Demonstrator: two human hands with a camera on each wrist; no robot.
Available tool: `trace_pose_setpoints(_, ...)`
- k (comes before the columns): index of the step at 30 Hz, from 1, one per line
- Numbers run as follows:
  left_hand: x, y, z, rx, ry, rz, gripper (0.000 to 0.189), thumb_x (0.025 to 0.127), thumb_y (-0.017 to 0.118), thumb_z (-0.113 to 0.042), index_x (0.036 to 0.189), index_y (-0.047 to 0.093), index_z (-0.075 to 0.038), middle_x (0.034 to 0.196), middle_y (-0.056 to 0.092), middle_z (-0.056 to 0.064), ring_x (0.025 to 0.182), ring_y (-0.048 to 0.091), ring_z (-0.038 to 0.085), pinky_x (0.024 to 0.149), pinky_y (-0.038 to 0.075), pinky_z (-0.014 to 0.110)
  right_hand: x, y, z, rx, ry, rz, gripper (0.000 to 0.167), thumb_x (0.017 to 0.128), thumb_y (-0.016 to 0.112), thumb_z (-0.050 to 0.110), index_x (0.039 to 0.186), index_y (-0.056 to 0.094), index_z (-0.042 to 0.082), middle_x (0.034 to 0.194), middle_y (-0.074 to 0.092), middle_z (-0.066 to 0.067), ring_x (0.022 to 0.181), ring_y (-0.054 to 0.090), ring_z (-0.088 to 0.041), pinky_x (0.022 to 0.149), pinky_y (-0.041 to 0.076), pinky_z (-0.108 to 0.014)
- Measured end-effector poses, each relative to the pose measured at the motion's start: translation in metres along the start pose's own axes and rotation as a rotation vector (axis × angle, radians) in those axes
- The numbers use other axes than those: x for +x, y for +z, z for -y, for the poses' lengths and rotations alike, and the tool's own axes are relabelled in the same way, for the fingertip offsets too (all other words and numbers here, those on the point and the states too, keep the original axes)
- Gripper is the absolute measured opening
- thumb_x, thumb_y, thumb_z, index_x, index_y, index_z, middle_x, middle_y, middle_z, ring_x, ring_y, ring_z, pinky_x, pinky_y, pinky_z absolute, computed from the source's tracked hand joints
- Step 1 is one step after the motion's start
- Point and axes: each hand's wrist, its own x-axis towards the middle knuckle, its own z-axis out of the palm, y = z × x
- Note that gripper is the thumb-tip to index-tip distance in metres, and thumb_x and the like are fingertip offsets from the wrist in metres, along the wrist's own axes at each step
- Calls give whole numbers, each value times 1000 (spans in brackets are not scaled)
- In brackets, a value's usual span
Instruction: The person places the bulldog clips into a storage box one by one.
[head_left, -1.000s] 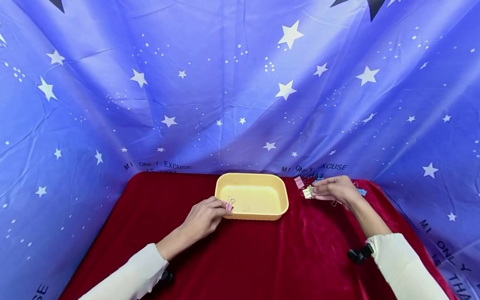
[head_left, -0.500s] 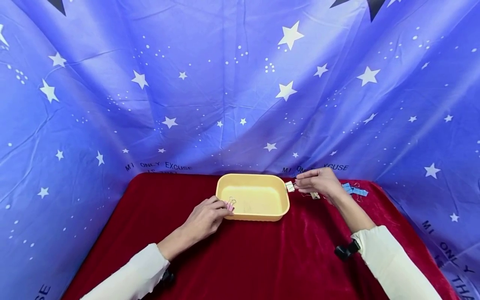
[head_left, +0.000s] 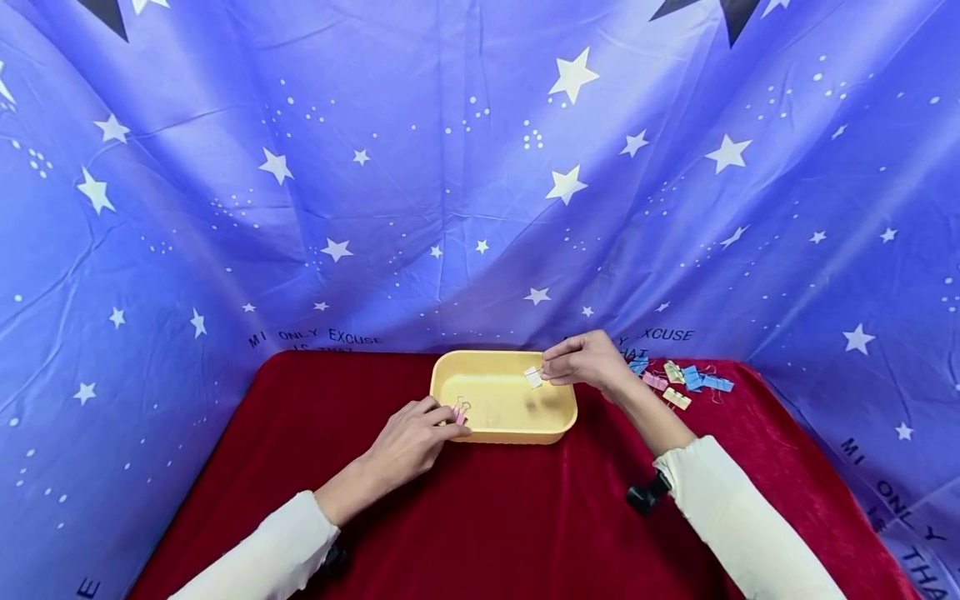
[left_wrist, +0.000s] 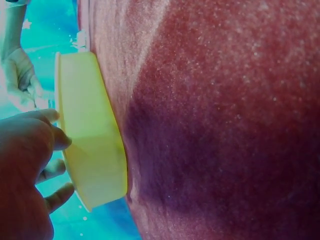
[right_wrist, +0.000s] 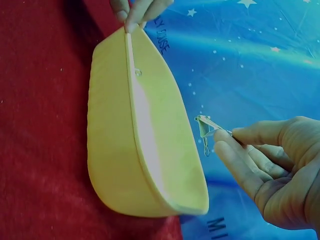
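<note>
A pale binder clip (head_left: 533, 377), pinched by one wire handle, hangs tilted above the right part of a yellow rounded rectangular box (head_left: 502, 436); the box sits open side up, a pink binder clip (head_left: 460, 415) inside its near left corner

Yellow container (head_left: 495, 398), white-starred blue backdrop (head_left: 450, 200)

The left forearm (head_left: 345, 490) and right forearm (head_left: 660, 419) slant forward and inward. The left hand (head_left: 408, 435), back upward, grips with bent fingers (left_wrist: 59, 198); the right hand (head_left: 588, 360), raised and farther forward, pinches with its fingertips (right_wrist: 246, 135) drawn together.
</note>
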Motion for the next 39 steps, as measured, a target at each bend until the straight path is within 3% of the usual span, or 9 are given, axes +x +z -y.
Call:
trace_pose_setpoints(20,5,-1,-2,83,0,26,34,93,83,-8,114,86,-34,108,78,-12,94,66,15,80,57,31,14,43,0,-86,8,40,30,90,80,-11,119,76,-19,104,84,-29,82,85,-24,88,70,-45)
trace_pose_setpoints(32,5,-1,-3,71,1,8,34,92,83,-7,113,87,-33,105,78,-11,93,65,15,78,57,32,21,73,0,-184,-2,30,31,87,83,-8,116,79,-16,96,85,-25,83,86,-35,86,71,-48)
trace_pose_setpoints(39,4,-1,-4,78,-6,14,35,92,83,-7,114,86,-33,107,78,-13,94,66,13,78,56,29,17,92,0,-280,-35,61,28,81,84,-6,109,83,-12,89,85,-17,77,85,-26,81,72,-45)
